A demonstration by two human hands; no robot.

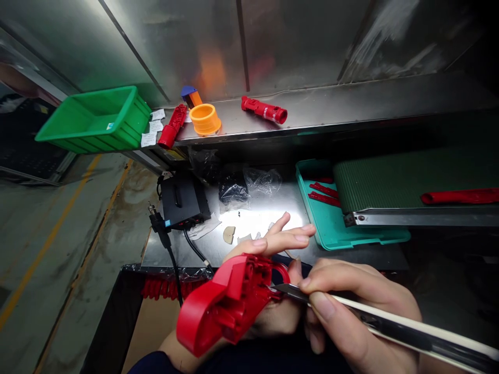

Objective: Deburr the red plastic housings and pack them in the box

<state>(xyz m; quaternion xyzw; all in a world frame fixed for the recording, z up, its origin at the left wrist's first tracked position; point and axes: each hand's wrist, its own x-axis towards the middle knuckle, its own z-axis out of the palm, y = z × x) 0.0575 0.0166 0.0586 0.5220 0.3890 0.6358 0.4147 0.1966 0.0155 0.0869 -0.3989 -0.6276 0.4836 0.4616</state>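
My left hand [278, 317] is wrapped around a red plastic housing [218, 306] from behind and below, with several fingers stretched out above it. The housing is hollow, with ribs inside and a loop at its right end. Between the fingertips and thumb of my right hand [358, 306] is a utility knife [413, 332] with a cream-edged dark handle. Its blade points left and its tip meets the housing near the loop. Part of my left palm is hidden behind the housing.
Beyond my hands stand a black power unit [183, 200] and a corded tool [159, 226]. A teal tray [317, 221] with red parts sits under a green conveyor belt [390, 176]. The shelf carries a green bin [93, 122], an orange ring [205, 120] and a red tube [265, 110].
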